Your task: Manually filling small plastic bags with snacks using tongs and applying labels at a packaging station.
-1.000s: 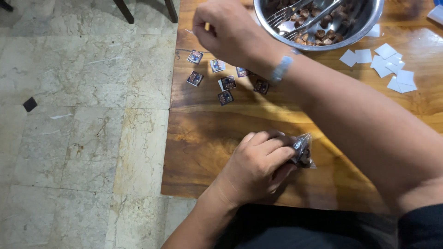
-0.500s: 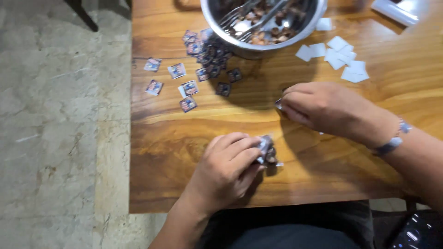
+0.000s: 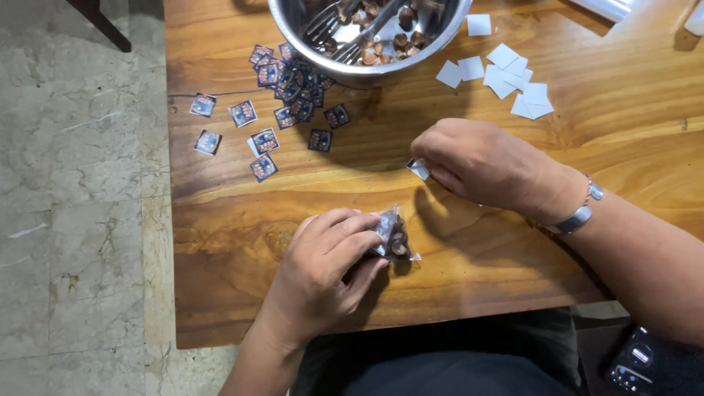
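Table (image 3: 513, 242): warm orange-brown wood, darker brown grain bands and swirls.
Bowl (image 3: 440, 40): shiny silver metal; brown pieces (image 3: 381, 48) inside, with silver forks (image 3: 345, 26).
Stickers (image 3: 286, 81), scattered left of the bowl and below its left rim: small squares, dark blue print with red and white patches, thin white borders.
Paper squares (image 3: 506, 77), right of the bowl: plain white, faint bluish tint.
Small bag (image 3: 394, 235), below the bowl near the table's front edge: clear plastic, glossy, dark brown contents.
Bracelet (image 3: 579, 213), below and right of the bowl: silver.
Floor (image 3: 73, 220), left of the table: beige-grey marble tiles, brownish veins.
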